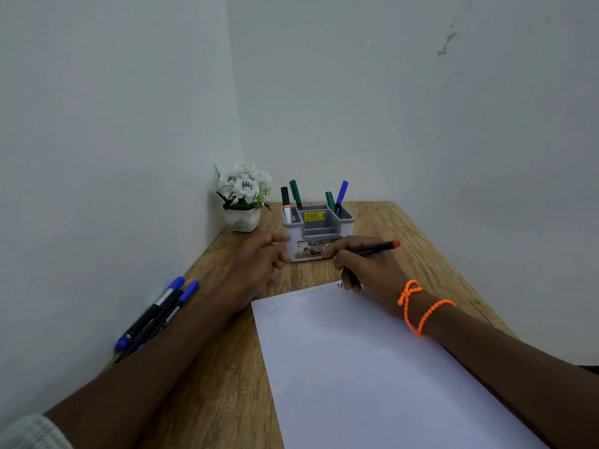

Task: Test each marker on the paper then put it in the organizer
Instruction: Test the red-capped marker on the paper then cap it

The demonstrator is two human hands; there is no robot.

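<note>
right hand [366, 270] fingers [348, 280] curled round a red-capped marker [377, 247], pinching it, tip end down at the top edge of the paper [372, 367], hidden by the hand. left hand [259, 264] holds nothing, fingers loosely spread, resting on the worktop [220, 384] just beside the organizer [317, 228]. organizer holds five markers. blue markers [155, 312] lie left, by the wall.

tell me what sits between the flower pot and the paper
In the head view, the left hand lies on the table between the flower pot and the paper, fingers relaxed and holding nothing.
</note>
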